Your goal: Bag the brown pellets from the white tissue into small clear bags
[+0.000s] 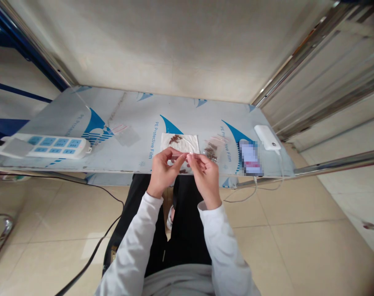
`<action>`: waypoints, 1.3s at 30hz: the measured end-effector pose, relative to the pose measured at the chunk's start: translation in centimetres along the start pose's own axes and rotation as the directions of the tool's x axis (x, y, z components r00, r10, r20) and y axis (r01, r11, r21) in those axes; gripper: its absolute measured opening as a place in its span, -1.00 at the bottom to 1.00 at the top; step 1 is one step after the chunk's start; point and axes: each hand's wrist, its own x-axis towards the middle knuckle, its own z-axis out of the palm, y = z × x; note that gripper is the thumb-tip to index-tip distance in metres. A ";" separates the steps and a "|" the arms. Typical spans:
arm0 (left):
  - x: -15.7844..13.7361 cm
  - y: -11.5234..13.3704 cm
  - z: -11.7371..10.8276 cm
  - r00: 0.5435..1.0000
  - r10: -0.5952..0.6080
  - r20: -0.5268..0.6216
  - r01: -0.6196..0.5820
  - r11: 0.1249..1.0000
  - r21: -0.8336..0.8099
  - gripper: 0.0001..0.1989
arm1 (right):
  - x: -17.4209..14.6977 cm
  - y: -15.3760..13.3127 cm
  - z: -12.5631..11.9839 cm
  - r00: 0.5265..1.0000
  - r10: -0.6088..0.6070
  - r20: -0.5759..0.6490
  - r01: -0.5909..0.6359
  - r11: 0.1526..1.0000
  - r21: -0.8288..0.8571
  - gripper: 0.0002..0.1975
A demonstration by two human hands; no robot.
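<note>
My left hand (167, 170) and my right hand (204, 174) meet fingertip to fingertip above the table's front edge. Both are closed in a pinch, and whatever sits between the fingertips is too small to make out. Just beyond them lies a white cloth or paper sheet (188, 144) with a little heap of small brown pieces (175, 139) on it. A few more brown bits show partly beneath my hands. Close to my right hand is a clear plastic bag (211, 151) holding several small dark metallic pieces.
A white power strip (59, 147) lies at the left of the film-covered table (134, 111), with a flat clear zip bag (127, 135) beside it. To the right are a phone (251, 158) and a white power bank (267, 137) with a cable.
</note>
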 end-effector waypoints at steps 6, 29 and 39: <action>0.0 0.0 0.1 0.988 -0.056 0.145 0.067 0.995 -0.072 -0.75 | 0.4 0.1 -0.5 0.996 0.030 -0.081 -0.028 0.999 0.022 -0.76; 9.2 -7.5 -14.6 0.848 -0.114 -0.518 0.507 0.460 0.729 -0.36 | 7.7 6.2 -8.8 0.899 -0.241 -0.365 -0.110 0.683 -0.722 -0.23; 9.4 -6.9 -14.0 0.877 -0.042 -0.479 0.456 0.393 0.799 -0.74 | 3.8 3.2 -2.7 0.891 -0.177 -0.417 -0.035 0.891 -0.453 -0.55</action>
